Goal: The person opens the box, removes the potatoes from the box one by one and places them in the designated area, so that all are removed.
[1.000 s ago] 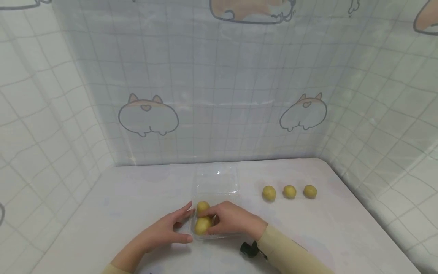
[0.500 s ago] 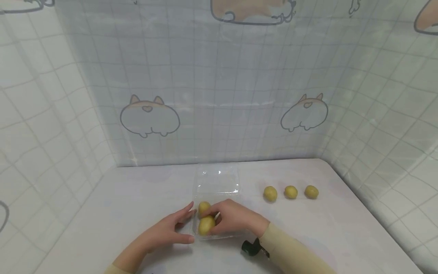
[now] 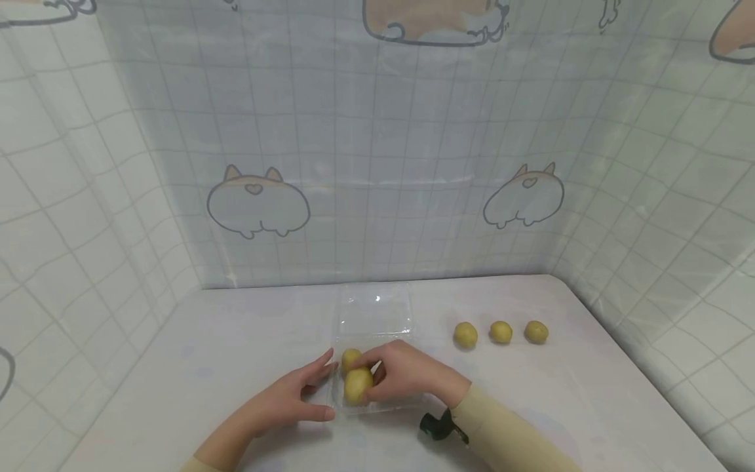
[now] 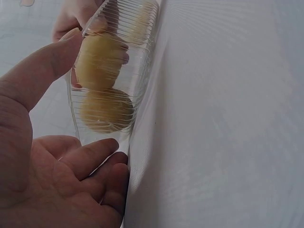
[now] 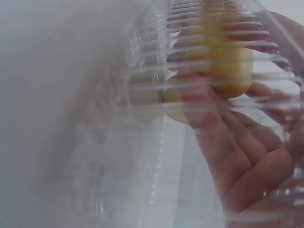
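My right hand (image 3: 401, 372) reaches over a clear plastic clamshell box (image 3: 389, 408) and holds a yellow potato (image 3: 358, 387) by its right side, between thumb and fingers. Just behind, a second potato (image 3: 350, 359) sits in the box's left part. Through the ribbed wall in the right wrist view, the held potato (image 5: 237, 76) shows between the fingers. My left hand (image 3: 289, 396) stays at the box's left side, thumb and fingers spread, holding nothing. In the left wrist view its thumb tip (image 4: 71, 40) is close to the box rim; contact cannot be told.
The box's lid (image 3: 375, 311) lies folded back, away from me. To the right stand three more potatoes in a row: left (image 3: 465, 335), middle (image 3: 501, 332) and right (image 3: 536, 332). A dark device (image 3: 439, 426) is by the right wrist. Patterned curtains (image 3: 377, 164) enclose the table.
The near potato in my right hand has shifted slightly to the right and up. My left hand keeps its place beside the box. The three potatoes on the right have not moved.
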Available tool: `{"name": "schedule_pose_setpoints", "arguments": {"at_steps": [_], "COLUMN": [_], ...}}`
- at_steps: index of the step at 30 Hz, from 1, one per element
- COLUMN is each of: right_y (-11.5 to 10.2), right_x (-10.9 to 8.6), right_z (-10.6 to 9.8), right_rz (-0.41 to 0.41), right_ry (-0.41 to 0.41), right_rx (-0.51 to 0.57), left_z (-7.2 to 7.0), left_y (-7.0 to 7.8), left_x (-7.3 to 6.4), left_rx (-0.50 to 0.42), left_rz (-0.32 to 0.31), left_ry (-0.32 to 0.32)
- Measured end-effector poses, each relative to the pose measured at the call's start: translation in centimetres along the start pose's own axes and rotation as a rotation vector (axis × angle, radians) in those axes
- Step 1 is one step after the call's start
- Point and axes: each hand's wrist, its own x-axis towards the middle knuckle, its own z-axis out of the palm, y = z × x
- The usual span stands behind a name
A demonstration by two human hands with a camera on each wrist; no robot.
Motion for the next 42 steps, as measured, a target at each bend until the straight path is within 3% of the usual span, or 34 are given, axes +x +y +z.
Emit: {"name": "schedule_pose_setpoints", "arguments": {"at_steps": [17,25,42], "right_y": [0.1,0.5,1.9], "right_x": [-0.5,-1.0,-3.4], "right_z": [-0.8,-1.4,-2.4], "right_rz": [-0.039,-0.010,0.000], "right_ry": [0.061,0.121,0.232], "right_rx": [0.057,0.095,0.126], "left_z": [0.0,0.0,0.1], "left_y": [0.0,0.0,-0.1], "left_x": [0.1,0.0,0.2], "left_rx": [0.005,0.015,0.052], "left_rz": [0.006,0.010,-0.015], "left_ry": [0.001,0.001,0.007]}}
